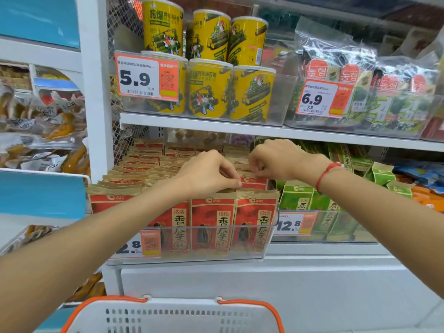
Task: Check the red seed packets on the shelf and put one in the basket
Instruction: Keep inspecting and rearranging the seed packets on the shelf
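Several red seed packets (pixel 212 222) with tan tops stand in rows in a clear tray (pixel 192 258) on the lower shelf. My left hand (pixel 204 174) reaches over the rows, its fingertips pinching the tan top edge of a packet in the right-hand row. My right hand (pixel 276 159) is beside it, fingers curled down onto the top of a red packet (pixel 254 182) a little further back in that row. A white basket (pixel 173 316) with orange handles sits at the bottom of the view, below the shelf.
Green seed packets (pixel 298 200) fill the tray to the right. Yellow cans (pixel 209 87) and seaweed packs (pixel 374 92) stand on the shelf above. Price tags (pixel 293 224) hang on the tray fronts. A white upright post (pixel 96 92) is at left.
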`<move>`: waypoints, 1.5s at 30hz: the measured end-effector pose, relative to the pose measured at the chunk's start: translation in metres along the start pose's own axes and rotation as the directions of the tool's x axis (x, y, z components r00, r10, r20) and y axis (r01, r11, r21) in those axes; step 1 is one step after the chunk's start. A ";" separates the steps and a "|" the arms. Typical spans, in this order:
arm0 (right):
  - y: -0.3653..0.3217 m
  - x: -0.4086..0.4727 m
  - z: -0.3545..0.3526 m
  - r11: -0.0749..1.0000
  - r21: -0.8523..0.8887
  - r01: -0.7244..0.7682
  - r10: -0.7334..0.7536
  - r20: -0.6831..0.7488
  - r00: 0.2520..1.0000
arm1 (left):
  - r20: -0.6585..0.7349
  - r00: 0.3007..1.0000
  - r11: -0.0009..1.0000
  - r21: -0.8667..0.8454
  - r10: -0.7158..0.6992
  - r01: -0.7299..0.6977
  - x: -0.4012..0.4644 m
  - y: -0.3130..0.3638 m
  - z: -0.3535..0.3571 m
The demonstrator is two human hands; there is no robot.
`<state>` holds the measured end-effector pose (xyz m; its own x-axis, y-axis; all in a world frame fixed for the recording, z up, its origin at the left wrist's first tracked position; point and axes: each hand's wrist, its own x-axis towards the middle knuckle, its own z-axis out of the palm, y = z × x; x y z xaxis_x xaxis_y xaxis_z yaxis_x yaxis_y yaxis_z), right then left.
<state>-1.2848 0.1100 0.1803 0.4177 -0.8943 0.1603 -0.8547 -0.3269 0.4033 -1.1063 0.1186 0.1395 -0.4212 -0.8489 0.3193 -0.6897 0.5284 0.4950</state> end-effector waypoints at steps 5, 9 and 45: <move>0.006 -0.027 0.005 0.928 0.367 -0.073 0.209 -0.346 0.915 | -0.214 0.974 0.983 -0.179 -0.073 0.035 0.000 -0.004 -0.003; -0.005 -0.048 -0.001 0.875 0.483 0.020 0.301 -0.577 0.759 | -0.165 0.982 0.968 -0.247 -0.092 0.049 0.000 0.000 -0.008; -0.140 -0.097 0.028 -0.143 0.956 -0.258 0.231 0.286 0.930 | 0.234 0.934 0.598 -0.719 -0.271 0.353 -0.174 -0.025 0.005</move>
<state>-1.2145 0.2336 0.0830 0.1029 -0.9946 -0.0149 -0.2804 -0.0146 -0.9598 -1.0184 0.2529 0.0678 -0.3445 -0.9385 -0.0248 -0.1379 0.0245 0.9901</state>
